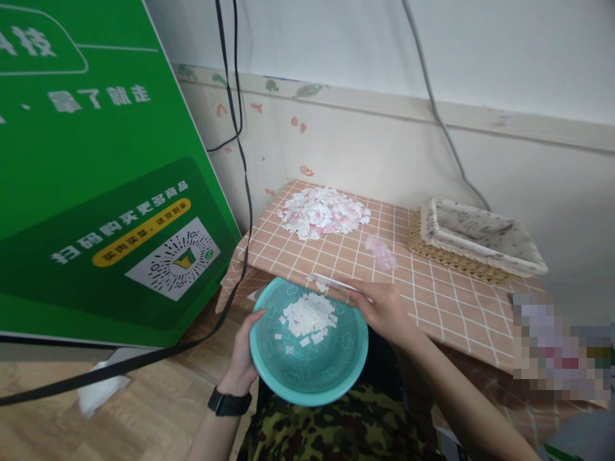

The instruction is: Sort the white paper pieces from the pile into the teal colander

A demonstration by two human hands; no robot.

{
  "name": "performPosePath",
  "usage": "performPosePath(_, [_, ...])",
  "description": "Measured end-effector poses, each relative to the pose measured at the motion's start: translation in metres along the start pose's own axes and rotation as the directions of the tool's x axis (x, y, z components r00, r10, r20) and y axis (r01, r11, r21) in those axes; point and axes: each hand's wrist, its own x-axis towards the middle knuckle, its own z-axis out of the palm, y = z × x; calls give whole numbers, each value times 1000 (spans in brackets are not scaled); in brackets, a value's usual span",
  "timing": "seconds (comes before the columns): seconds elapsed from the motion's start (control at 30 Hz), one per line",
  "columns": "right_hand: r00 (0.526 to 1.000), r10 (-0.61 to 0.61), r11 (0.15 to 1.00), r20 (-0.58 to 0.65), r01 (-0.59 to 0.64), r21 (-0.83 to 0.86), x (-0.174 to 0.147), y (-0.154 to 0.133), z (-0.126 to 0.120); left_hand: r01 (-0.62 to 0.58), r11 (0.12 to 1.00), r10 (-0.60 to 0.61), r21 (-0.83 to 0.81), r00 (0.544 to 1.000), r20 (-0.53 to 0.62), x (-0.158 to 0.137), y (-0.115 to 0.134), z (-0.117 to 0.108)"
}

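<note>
Before me is a table under a tan cloth with white grid lines [461, 307]. Along its near edge I hold a round teal plastic mesh basket [307, 392]. Farther back on the cloth lies a loose heap of white and pink scraps [324, 214]. My left hand [244, 355] clasps the basket's side, thumb at the rim, other fingers hidden; my right hand [382, 306] pinches a thin, flat white strip [332, 282] over the far rim. Small white scraps [310, 314] lie in the basket's bottom.

Paper heap [321, 212] lies near tabletop [408, 301] far-left corner; basket [461, 264] right, far edge; colander [312, 398] before near edge, scraps [307, 315] inside.
</note>
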Motion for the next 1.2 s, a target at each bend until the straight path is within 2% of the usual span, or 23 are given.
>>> performPosePath(0.13, [998, -56, 997, 29, 54, 51, 3, -7, -1, 8, 1000, -8, -12, 1000, -12, 0, 0, -1])
performPosePath(0.2, [999, -53, 997, 6, 52, 62, 4, -8, 0, 13, 1000, -13, -13, 1000, -18, 0, 0, -1])
performPosePath(0.33, [988, -110, 994, -105, 109, -18, 10, -9, 9, 19, 1000, -19, -19, 1000, -19, 1, 0, -2])
performPosePath(0.47, [976, -195, 975, -96, 183, -124, 25, -3, 23, 21, 999, -22, -26, 1000, -23, 3, -3, -6])
performPosePath(0.53, [981, -146, 976, -129, 121, -182, 35, 6, 25, 29, 999, -30, -37, 999, -25, 3, -5, -8])
performPosePath(0.67, [963, 44, 962, -266, -113, -249, 61, 32, 12, 20, 999, -22, -48, 999, -30, 3, -8, -11])
performPosePath(0.77, [948, 90, 957, -307, -167, -236, 81, 48, 2, 21, 999, -23, -46, 999, -44, 6, -9, -13])
performPosePath(0.87, [960, 57, 971, -274, -117, -208, 98, 59, -3, 44, 998, -46, -44, 998, -43, 11, -15, -15])
performPosePath(1.07, [998, -20, 992, -60, 13, -124, 124, 74, -20, 70, 996, -72, -50, 996, -44, 20, -41, -25])
performPosePath(1.2, [999, -26, 998, -45, 24, -54, 138, 78, -30, 132, 991, -133, -24, 991, -11, 24, -52, -28])
